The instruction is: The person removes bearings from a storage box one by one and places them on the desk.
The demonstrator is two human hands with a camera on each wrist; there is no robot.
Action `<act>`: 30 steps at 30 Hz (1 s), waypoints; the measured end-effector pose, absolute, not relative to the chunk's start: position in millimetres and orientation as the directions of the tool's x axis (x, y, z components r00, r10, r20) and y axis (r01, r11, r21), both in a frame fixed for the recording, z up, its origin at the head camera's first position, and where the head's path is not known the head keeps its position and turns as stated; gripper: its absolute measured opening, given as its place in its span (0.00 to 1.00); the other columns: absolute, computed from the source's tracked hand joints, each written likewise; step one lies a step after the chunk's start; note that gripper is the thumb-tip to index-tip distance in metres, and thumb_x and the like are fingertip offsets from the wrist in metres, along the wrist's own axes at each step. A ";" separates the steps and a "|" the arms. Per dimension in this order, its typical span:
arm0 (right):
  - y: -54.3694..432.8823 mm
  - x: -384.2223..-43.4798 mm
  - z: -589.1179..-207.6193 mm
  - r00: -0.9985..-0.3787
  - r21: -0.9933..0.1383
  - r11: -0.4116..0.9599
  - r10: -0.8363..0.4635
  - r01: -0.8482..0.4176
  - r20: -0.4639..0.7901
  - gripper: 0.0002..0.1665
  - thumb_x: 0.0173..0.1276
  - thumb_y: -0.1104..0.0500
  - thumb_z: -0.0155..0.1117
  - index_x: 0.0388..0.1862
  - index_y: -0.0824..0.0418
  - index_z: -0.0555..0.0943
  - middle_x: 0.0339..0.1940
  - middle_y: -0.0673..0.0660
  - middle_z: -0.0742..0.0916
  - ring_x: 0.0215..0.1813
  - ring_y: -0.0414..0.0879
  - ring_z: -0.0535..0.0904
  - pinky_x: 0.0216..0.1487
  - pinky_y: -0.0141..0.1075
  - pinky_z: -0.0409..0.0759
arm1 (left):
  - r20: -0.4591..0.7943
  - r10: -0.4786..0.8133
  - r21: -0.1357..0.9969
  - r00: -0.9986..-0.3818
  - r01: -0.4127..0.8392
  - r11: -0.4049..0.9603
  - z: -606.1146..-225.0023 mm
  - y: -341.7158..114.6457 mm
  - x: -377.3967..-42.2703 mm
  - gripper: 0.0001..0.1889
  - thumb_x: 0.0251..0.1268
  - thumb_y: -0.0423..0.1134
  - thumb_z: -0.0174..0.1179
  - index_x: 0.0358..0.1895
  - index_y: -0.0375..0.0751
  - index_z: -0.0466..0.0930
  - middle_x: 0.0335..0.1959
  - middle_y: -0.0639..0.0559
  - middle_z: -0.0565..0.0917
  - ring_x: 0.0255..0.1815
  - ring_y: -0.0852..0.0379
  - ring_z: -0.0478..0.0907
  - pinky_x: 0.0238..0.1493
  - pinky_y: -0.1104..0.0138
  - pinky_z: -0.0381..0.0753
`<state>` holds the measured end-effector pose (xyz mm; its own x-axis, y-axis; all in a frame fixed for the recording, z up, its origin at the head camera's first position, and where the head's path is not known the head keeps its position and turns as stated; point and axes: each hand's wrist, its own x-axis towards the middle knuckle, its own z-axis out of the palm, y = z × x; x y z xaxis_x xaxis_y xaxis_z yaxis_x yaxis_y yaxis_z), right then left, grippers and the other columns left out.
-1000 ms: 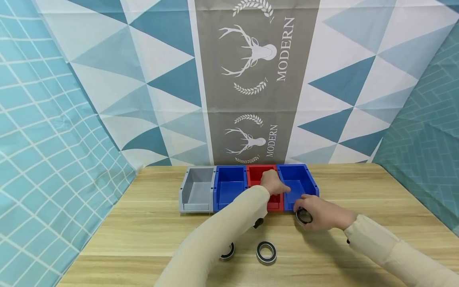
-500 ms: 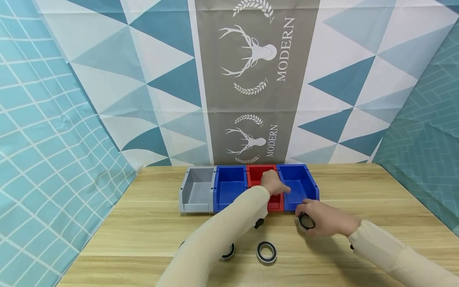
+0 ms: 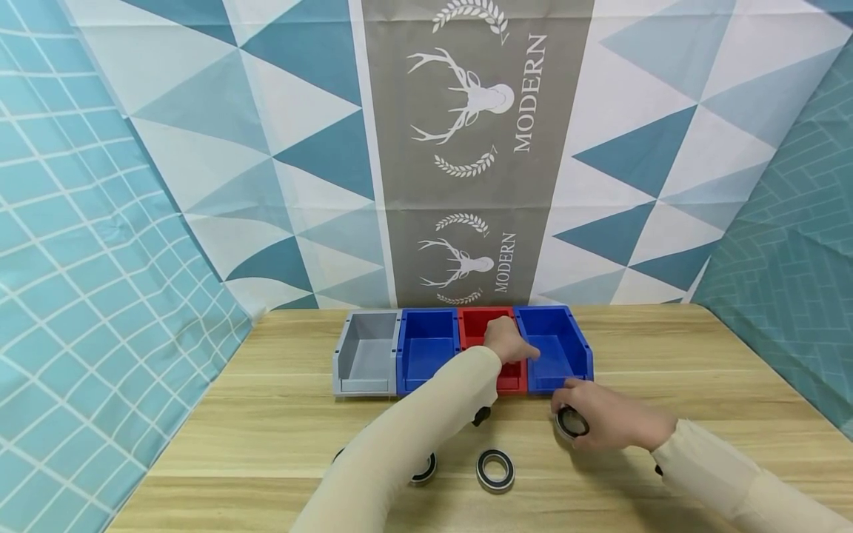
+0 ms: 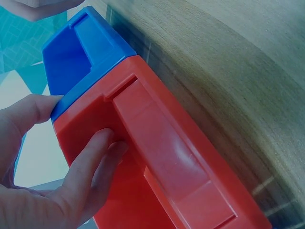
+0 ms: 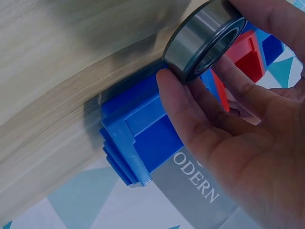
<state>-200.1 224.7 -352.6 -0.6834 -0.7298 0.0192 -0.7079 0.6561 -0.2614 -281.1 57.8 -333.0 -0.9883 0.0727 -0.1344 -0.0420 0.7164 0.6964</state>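
In the head view my left hand reaches into the red bin. In the left wrist view its two visible fingers extend inside the red bin, and its thumb lies at the rim of the adjoining blue bin, spread apart from them. My right hand pinches a ball bearing between thumb and fingertips, just in front of the right blue bin. The bearing is a steel ring with a dark seal, held tilted. Another bearing lies flat on the table.
Left of the red bin stand another blue bin and a grey bin, all in one row at the back of the wooden table. A partly hidden bearing shows beside my left sleeve. Patterned cloth hangs behind.
My right hand has drawn back from the right blue bin, slightly toward me and to the right, with the bearing still pinched. My left hand stays in place.
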 end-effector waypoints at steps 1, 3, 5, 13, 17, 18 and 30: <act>224.5 -199.3 -352.7 -0.681 -0.262 0.654 -0.732 -0.709 0.016 0.22 0.44 0.61 0.78 0.40 0.58 0.80 0.39 0.50 0.82 0.40 0.41 0.77 0.38 0.32 0.79 | -0.137 0.070 0.695 -0.988 -0.045 0.717 -333.2 58.0 -281.1 0.20 0.48 0.43 0.73 0.41 0.36 0.78 0.34 0.48 0.82 0.29 0.57 0.73 0.29 0.68 0.79; 224.1 -197.6 -352.7 -0.692 -0.275 0.666 -0.722 -0.694 -0.004 0.22 0.45 0.61 0.78 0.41 0.58 0.79 0.39 0.49 0.82 0.40 0.40 0.77 0.39 0.32 0.79 | -0.141 0.067 0.695 -0.988 -0.051 0.718 -333.9 58.4 -281.0 0.21 0.48 0.43 0.73 0.43 0.36 0.78 0.35 0.48 0.83 0.30 0.57 0.74 0.31 0.67 0.81; 223.7 -196.2 -352.7 -0.699 -0.292 0.673 -0.715 -0.680 -0.019 0.22 0.45 0.61 0.77 0.41 0.58 0.79 0.39 0.49 0.82 0.41 0.40 0.77 0.39 0.32 0.80 | -0.144 0.063 0.692 -0.988 -0.054 0.720 -334.3 58.9 -281.0 0.21 0.48 0.43 0.73 0.43 0.37 0.78 0.36 0.47 0.83 0.30 0.57 0.74 0.32 0.67 0.82; 224.5 -193.0 -355.3 -0.693 -0.288 0.665 -0.721 -0.689 -0.007 0.23 0.45 0.61 0.77 0.41 0.59 0.79 0.39 0.49 0.82 0.40 0.38 0.76 0.39 0.32 0.79 | -0.133 0.063 0.690 -0.989 -0.047 0.722 -333.9 59.1 -280.0 0.21 0.48 0.43 0.74 0.42 0.36 0.78 0.36 0.47 0.84 0.30 0.57 0.75 0.32 0.67 0.82; 224.3 -191.5 -354.9 -0.700 -0.295 0.673 -0.714 -0.678 -0.021 0.23 0.45 0.61 0.77 0.42 0.59 0.80 0.40 0.49 0.82 0.40 0.39 0.76 0.40 0.33 0.80 | -0.127 0.067 0.690 -0.990 -0.040 0.723 -334.0 58.9 -280.9 0.21 0.48 0.43 0.73 0.42 0.36 0.78 0.37 0.47 0.84 0.31 0.57 0.74 0.32 0.67 0.81; 224.2 -191.1 -354.8 -0.704 -0.300 0.678 -0.709 -0.671 -0.027 0.23 0.45 0.61 0.77 0.42 0.59 0.80 0.40 0.49 0.82 0.41 0.39 0.76 0.40 0.33 0.80 | -0.128 0.066 0.691 -0.990 -0.041 0.721 -334.1 58.9 -281.2 0.21 0.48 0.43 0.73 0.42 0.36 0.78 0.36 0.47 0.84 0.31 0.57 0.74 0.31 0.67 0.81; 224.1 -184.8 -356.8 -0.686 -0.295 0.654 -0.727 -0.696 0.007 0.22 0.46 0.61 0.76 0.41 0.57 0.80 0.38 0.48 0.81 0.39 0.36 0.74 0.37 0.29 0.78 | -0.142 0.058 0.708 -0.988 -0.061 0.703 -334.1 58.5 -280.2 0.20 0.49 0.42 0.73 0.43 0.37 0.77 0.33 0.47 0.83 0.30 0.56 0.74 0.30 0.67 0.80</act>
